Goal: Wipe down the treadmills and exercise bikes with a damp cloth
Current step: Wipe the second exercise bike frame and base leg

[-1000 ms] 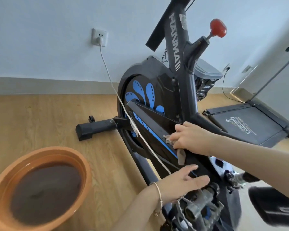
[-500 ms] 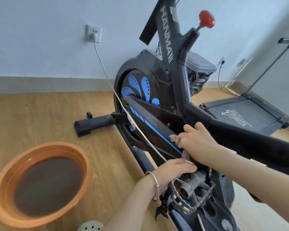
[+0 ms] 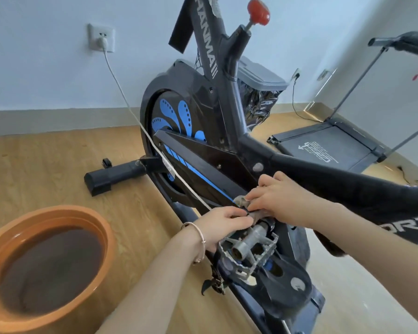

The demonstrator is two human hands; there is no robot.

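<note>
Sliding down the black exercise bike [image 3: 215, 150] toward its metal pedal [image 3: 249, 247], the right hand [image 3: 282, 201] now clamps the damp grey cloth [image 3: 245, 204] on the crank; left hand [image 3: 221, 224], previously flat, curls around the pedal

Right hand [image 3: 279, 201] presses cloth [image 3: 245, 204] against exercise bike [image 3: 203, 150] chain guard.

A black exercise bike [image 3: 203, 131] with blue petal shapes on its wheel cover stands on the wood floor. A small grey cloth [image 3: 245, 204] is bunched up against its crank, just above the metal pedal [image 3: 249, 249]. A flat black treadmill [image 3: 323, 145] lies far right.
</note>
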